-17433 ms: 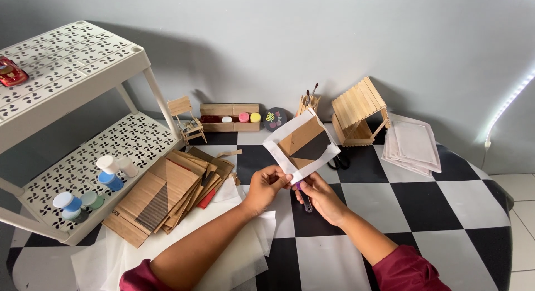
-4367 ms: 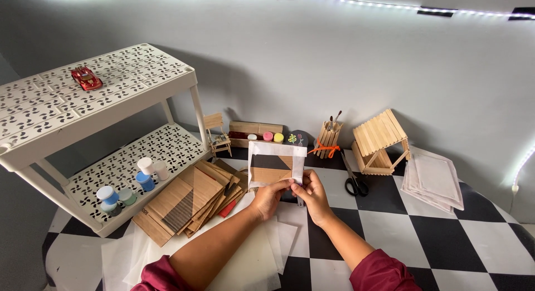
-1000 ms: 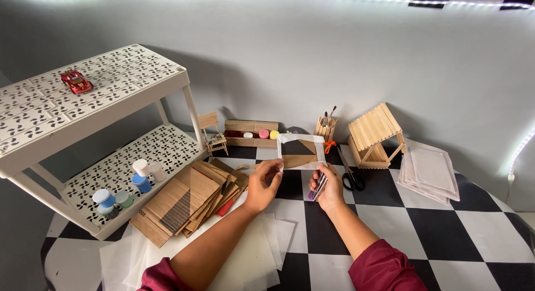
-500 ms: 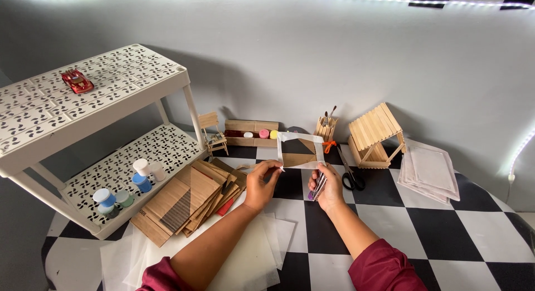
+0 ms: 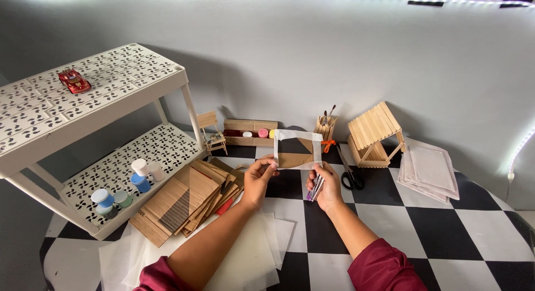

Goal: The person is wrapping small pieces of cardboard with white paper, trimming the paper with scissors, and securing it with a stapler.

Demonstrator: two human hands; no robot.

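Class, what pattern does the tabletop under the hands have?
A black-and-white checkerboard; the tabletop shows best in the head view.

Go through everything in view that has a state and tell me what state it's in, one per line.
Wooden panel with white border: held upright in both hands.
Left hand: gripping the panel's left edge.
Right hand: at the panel's lower right corner, also holding a small tool.
Scissors: lying shut.
Paint jars: capped.
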